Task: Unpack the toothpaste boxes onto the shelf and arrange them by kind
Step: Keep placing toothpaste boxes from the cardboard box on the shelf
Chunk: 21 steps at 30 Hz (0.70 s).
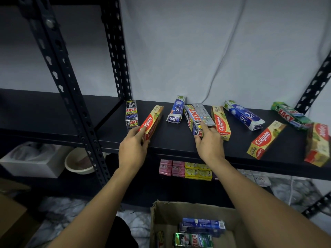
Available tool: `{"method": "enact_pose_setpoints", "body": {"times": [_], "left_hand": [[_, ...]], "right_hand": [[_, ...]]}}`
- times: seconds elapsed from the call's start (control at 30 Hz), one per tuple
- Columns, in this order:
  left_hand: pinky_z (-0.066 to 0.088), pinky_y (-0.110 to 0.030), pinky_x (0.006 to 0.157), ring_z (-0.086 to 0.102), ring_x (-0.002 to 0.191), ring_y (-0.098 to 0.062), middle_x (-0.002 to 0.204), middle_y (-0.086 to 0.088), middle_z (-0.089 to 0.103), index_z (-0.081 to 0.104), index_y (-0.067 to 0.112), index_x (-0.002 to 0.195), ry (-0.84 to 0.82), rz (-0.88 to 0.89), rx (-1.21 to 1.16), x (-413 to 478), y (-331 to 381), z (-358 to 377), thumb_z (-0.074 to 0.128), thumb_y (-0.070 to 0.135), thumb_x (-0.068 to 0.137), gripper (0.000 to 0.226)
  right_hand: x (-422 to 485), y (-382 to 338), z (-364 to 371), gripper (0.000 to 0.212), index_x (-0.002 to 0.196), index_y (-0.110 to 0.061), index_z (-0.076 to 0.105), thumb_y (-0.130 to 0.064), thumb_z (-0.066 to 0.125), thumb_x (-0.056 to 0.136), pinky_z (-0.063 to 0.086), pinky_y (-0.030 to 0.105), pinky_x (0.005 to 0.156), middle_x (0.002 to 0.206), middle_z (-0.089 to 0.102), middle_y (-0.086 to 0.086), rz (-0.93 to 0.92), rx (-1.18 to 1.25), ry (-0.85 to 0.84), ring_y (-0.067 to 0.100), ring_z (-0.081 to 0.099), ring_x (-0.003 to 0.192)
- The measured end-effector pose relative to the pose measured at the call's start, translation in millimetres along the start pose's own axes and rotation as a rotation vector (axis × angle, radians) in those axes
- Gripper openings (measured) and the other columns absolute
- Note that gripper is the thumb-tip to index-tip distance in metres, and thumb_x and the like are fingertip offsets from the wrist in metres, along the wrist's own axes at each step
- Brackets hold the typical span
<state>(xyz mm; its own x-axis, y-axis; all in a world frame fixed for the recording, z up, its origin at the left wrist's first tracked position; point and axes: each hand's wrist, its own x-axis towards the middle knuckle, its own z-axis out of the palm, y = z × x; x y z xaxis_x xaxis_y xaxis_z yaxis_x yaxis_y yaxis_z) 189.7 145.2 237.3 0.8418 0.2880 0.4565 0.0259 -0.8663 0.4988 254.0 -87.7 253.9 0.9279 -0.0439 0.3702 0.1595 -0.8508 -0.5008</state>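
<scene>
Black metal shelf (179,146): nine toothpaste boxes laid flat, kinds mixed.

Near end of leftmost Colgate box (151,121) is gripped by left hand (133,146); Zact Smokers box (131,113) lies just beside it.

Near end of grey Zact box (196,119) is held by right hand (209,143), index finger laid along the top.

Between the two held boxes, a Safi box (176,110) is seen.

Below, in an open cardboard carton (197,209): a blue box (203,224) and a green Zact box (193,239).

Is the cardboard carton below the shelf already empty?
No, the cardboard carton holds at least a blue box and a green Zact box lying inside it.
</scene>
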Motion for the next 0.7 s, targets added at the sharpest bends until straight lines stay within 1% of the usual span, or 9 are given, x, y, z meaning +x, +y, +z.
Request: {"method": "enact_pose_setpoints", "body": {"times": [0.13, 0.23, 0.3, 0.4, 0.5, 0.57, 0.63, 0.7], "left_hand": [[0.053, -0.047, 0.099, 0.054, 0.129, -0.027, 0.148, -0.003, 0.050, 0.050, 0.022, 0.147, -0.006, 0.014, 0.000, 0, 2, -2, 0.071, 0.023, 0.093, 0.058], [0.051, -0.048, 0.101, 0.051, 0.131, -0.028, 0.149, -0.004, 0.049, 0.051, 0.021, 0.146, -0.006, -0.002, -0.007, -1, 3, -1, 0.071, 0.024, 0.092, 0.058], [0.047, -0.050, 0.102, 0.045, 0.133, -0.030, 0.149, -0.006, 0.049, 0.053, 0.018, 0.144, 0.022, 0.015, 0.035, -6, 9, -1, 0.073, 0.027, 0.090, 0.059], [0.040, -0.052, 0.103, 0.041, 0.132, -0.031, 0.148, -0.006, 0.049, 0.058, 0.017, 0.138, 0.075, 0.097, 0.092, -17, 25, 1, 0.074, 0.030, 0.087, 0.055], [0.037, -0.051, 0.105, 0.042, 0.133, -0.030, 0.147, -0.005, 0.050, 0.062, 0.019, 0.132, 0.095, 0.205, 0.113, -34, 46, 5, 0.073, 0.033, 0.086, 0.050], [0.038, -0.049, 0.104, 0.045, 0.132, -0.028, 0.146, -0.004, 0.052, 0.064, 0.019, 0.129, 0.097, 0.284, 0.093, -46, 60, 10, 0.073, 0.032, 0.086, 0.046], [0.039, -0.046, 0.101, 0.048, 0.129, -0.025, 0.142, -0.001, 0.055, 0.065, 0.020, 0.127, 0.060, 0.352, 0.059, -62, 70, 17, 0.072, 0.032, 0.086, 0.043], [0.040, -0.043, 0.096, 0.053, 0.121, -0.024, 0.135, 0.002, 0.059, 0.066, 0.020, 0.125, -0.006, 0.405, 0.040, -81, 76, 27, 0.069, 0.032, 0.086, 0.041]], "right_hand": [[1, 0, -2, 0.060, 0.151, -0.020, 0.039, -0.021, 0.063, 0.096, 0.050, 0.040, 0.093, 0.122, 0.059, 0.012, 0.031, 0.020, -0.001, 0.028, 0.056, 0.114], [-2, 1, -10, 0.056, 0.149, -0.019, 0.042, -0.020, 0.062, 0.096, 0.051, 0.041, 0.093, 0.126, 0.058, 0.011, 0.033, 0.042, -0.016, 0.029, 0.056, 0.117], [-9, 4, -17, 0.054, 0.148, -0.021, 0.043, -0.022, 0.060, 0.097, 0.050, 0.041, 0.093, 0.132, 0.055, 0.008, 0.010, 0.029, -0.034, 0.028, 0.055, 0.119], [-22, 12, -30, 0.054, 0.148, -0.024, 0.042, -0.031, 0.059, 0.097, 0.050, 0.042, 0.092, 0.138, 0.050, 0.000, -0.039, -0.041, -0.059, 0.026, 0.054, 0.122], [-38, 24, -41, 0.050, 0.143, -0.022, 0.050, -0.035, 0.058, 0.096, 0.051, 0.038, 0.088, 0.134, 0.052, -0.004, -0.114, -0.098, -0.030, 0.021, 0.053, 0.120], [-50, 33, -46, 0.044, 0.137, -0.020, 0.056, -0.034, 0.059, 0.095, 0.053, 0.037, 0.084, 0.130, 0.055, -0.004, -0.174, -0.116, 0.002, 0.021, 0.054, 0.116], [-65, 43, -49, 0.038, 0.129, -0.018, 0.062, -0.031, 0.060, 0.094, 0.054, 0.038, 0.079, 0.123, 0.058, -0.002, -0.233, -0.110, 0.032, 0.022, 0.056, 0.109], [-83, 55, -49, 0.033, 0.124, -0.017, 0.064, -0.028, 0.061, 0.093, 0.054, 0.038, 0.076, 0.115, 0.059, -0.001, -0.281, -0.096, 0.048, 0.022, 0.056, 0.104]]}}
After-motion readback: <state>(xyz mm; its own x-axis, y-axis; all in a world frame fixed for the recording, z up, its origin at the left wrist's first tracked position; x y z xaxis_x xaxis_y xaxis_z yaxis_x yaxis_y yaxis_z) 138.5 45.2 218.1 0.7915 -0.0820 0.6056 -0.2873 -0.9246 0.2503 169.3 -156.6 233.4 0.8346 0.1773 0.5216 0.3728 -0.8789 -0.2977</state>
